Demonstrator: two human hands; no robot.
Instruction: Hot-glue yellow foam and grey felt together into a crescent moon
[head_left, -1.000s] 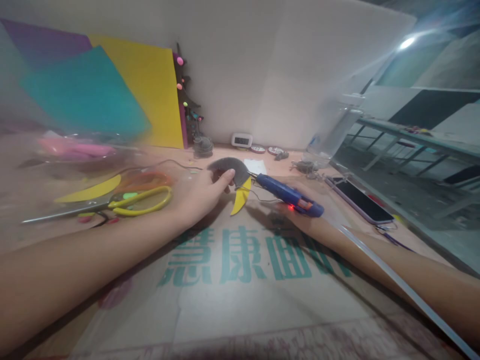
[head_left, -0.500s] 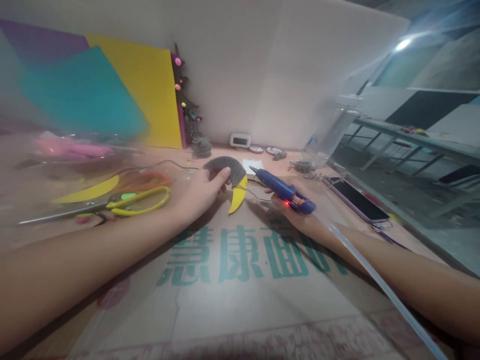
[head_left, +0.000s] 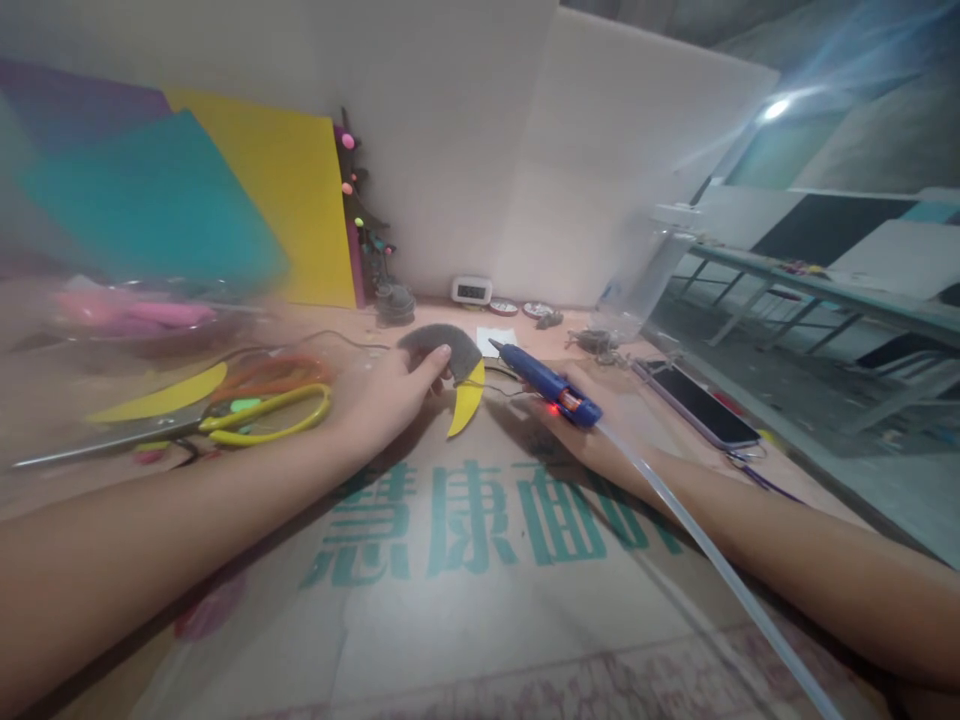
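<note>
Head camera view: a yellow-tipped grey crescent (head_left: pixel 461 345) is pinched between thumb and fingers of the left hand (head_left: pixel 394 395), held above the middle of the table (head_left: pixel 555 345), nearer the far edge than the near one. Its bow is arched toward the far edge, the yellow point turned back toward the near edge. From the right, a blue glue gun (head_left: pixel 544 375) is gripped by the right hand (head_left: pixel 579 435), whose fingers are largely hidden beneath it. The gun's long axis is slanted, nozzle aimed left and toward the far edge, the tip seen just right of the crescent's right end; a narrow gap is shown, though its depth cannot be told. The crescent is reached most closely by the left hand; scissors (head_left: pixel 266 410) are left toward the table's left edge, a phone (head_left: pixel 701 405) by its right edge.
</note>
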